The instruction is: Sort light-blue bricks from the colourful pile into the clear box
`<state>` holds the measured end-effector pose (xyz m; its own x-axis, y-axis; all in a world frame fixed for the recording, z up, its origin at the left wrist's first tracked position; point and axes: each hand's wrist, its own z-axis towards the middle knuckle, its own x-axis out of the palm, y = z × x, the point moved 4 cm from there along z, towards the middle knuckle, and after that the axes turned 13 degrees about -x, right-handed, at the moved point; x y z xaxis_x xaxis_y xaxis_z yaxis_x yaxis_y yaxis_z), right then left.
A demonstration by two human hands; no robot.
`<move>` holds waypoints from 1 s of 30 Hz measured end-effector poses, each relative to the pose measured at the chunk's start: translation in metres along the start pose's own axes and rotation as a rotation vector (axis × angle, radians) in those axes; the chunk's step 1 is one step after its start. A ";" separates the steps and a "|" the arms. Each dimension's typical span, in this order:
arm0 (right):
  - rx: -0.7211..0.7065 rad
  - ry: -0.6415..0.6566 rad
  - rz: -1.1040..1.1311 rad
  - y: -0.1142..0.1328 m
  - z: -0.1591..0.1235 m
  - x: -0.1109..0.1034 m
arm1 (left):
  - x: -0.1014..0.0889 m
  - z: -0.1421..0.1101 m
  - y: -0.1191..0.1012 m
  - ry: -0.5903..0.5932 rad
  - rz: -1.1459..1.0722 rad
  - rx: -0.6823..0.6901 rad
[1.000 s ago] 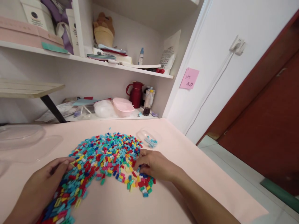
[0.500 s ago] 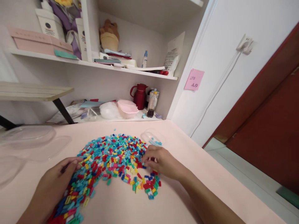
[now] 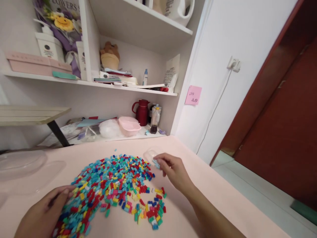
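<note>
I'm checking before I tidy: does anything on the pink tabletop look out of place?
One small light-blue piece lies alone on the pink tabletop, just beyond the far edge of the brick pile, looking strayed. Nothing appears visibly broken.

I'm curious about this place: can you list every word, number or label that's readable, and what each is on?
"FLOWERS S", on the bouquet, cut off by the shelf divider.
"250", handwritten on the pink note; the writing below it is unclear.
Too small or blurred to read: print on the pump bottle, white bottle by the divider, pink box, white pouch, blue-capped bottle, white packet and white jug.
</note>
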<state>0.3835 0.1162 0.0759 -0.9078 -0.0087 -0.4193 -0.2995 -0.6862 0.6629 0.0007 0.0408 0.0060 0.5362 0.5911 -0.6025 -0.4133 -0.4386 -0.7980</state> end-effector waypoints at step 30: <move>-0.414 0.438 -0.081 0.025 -0.012 0.041 | -0.057 -0.066 0.004 -0.003 0.195 0.298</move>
<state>0.3424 0.0899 0.0675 -0.6550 -0.1830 -0.7331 -0.1436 -0.9224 0.3586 0.0172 -0.0394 0.0367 0.4245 0.5179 -0.7427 -0.7044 -0.3264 -0.6302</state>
